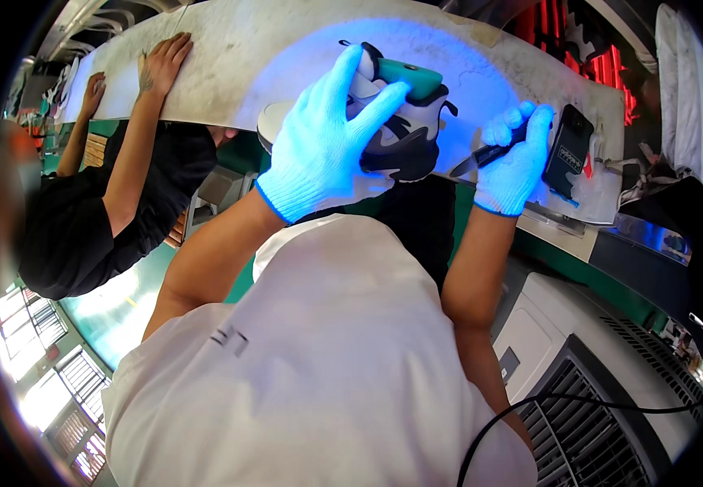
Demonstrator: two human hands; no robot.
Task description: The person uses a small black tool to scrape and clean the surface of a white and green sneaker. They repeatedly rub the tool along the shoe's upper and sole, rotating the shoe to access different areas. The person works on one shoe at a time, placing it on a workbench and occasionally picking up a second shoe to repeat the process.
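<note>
My left hand (323, 134), in a knitted work glove, is closed on a black, grey and white sneaker (404, 142) at the table's near edge. Its thumb and a finger reach across the shoe's opening, where a green shoe last (414, 79) sticks out. Part of the shoe is hidden behind the glove. To the right, my gloved right hand (518, 158) grips a small knife (493, 152) with a dark handle. The blade points left toward the shoe, apart from it. Blue light falls over both gloves and the shoe.
The pale worktable (286, 53) curves across the top. A dark phone (569, 150) lies right of my right hand. At left, a co-worker's hand (163, 63) rests on the table. A grey-white machine with a grille (578, 406) and a black cable (578, 399) are at lower right.
</note>
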